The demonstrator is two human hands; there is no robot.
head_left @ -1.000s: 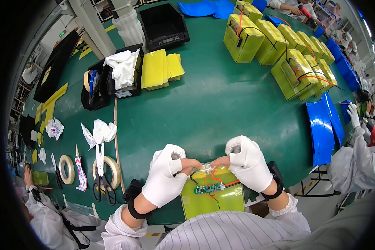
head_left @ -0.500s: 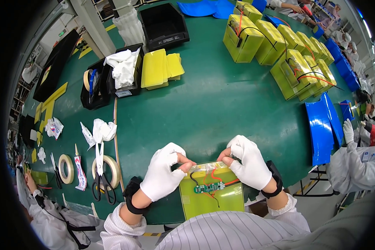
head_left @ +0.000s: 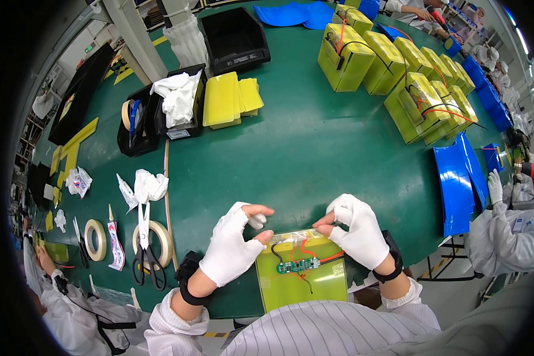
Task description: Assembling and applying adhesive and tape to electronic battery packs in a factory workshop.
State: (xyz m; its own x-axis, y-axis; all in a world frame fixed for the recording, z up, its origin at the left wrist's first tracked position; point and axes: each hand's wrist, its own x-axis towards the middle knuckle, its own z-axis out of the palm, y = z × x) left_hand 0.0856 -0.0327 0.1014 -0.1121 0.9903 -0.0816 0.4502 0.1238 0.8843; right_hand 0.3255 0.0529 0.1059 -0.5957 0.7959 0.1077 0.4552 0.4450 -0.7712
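A yellow-green battery pack (head_left: pixel 326 283) lies at the table's near edge, in front of my body. On it sits a small green circuit board (head_left: pixel 296 266) with red and black wires. Glossy clear tape (head_left: pixel 293 238) runs along the pack's far edge. My left hand (head_left: pixel 234 243), in a white glove with bare fingertips, is open at the pack's far left corner, thumb and forefinger apart. My right hand (head_left: pixel 356 231), gloved the same way, pinches at the right end of the tape; the fingers cover the exact grip.
Scissors (head_left: pixel 145 252), tape rolls (head_left: pixel 95 240) and a glue tube (head_left: pixel 115 246) lie left. Beyond are black bins (head_left: pixel 181 130) and yellow sheets (head_left: pixel 222 101). Finished-looking yellow packs (head_left: pixel 347 59) stand far right, near blue sheets (head_left: pixel 454 190). A co-worker (head_left: pixel 510 231) works at the right.
My left hand's thumb and forefinger have parted and come off the pack's far left corner. My right hand stays pinched at the right corner, slightly shifted.
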